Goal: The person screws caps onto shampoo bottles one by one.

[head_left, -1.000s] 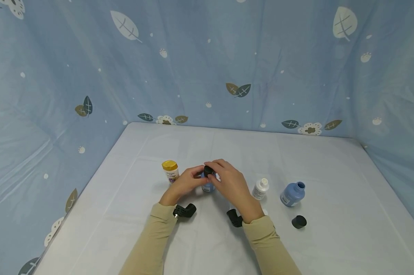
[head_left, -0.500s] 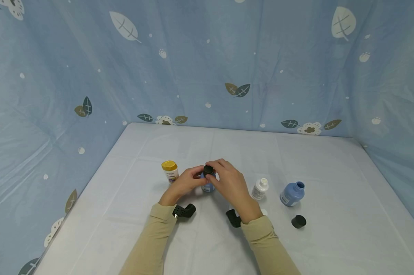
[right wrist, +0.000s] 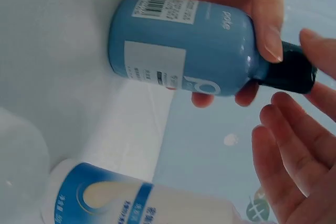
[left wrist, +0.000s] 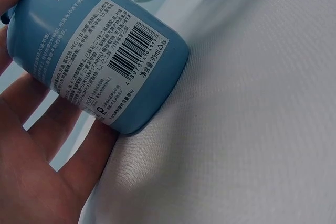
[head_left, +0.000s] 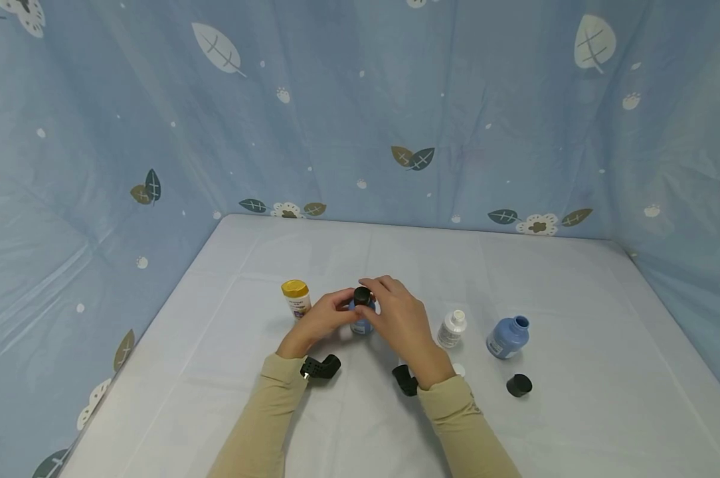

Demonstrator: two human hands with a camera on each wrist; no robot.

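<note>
A blue bottle [head_left: 362, 326] with a printed label stands upright on the white-covered table, in the middle of the head view. My left hand [head_left: 324, 317] grips it around its upper part, the thumb on the near side. On its neck sits a black cap [head_left: 362, 296]. From the right, my right hand [head_left: 400, 317] holds the cap between thumb and fingers. In the right wrist view, the left thumb lies along the shoulder of the bottle right below the cap [right wrist: 291, 69]. The left wrist view shows the barcode label; the cap is mostly outside that view.
Left of the hands stands a white bottle with a yellow cap [head_left: 296, 297]. To the right are a small white bottle [head_left: 452, 328], an uncapped blue bottle [head_left: 508, 337] and a loose black cap [head_left: 519, 385]. A round white piece [head_left: 459, 370] shows partly beside the right wrist.
The right hand's fingers have shifted slightly around the black cap, and more of its top shows. The left hand and the bottle have stayed in place.
</note>
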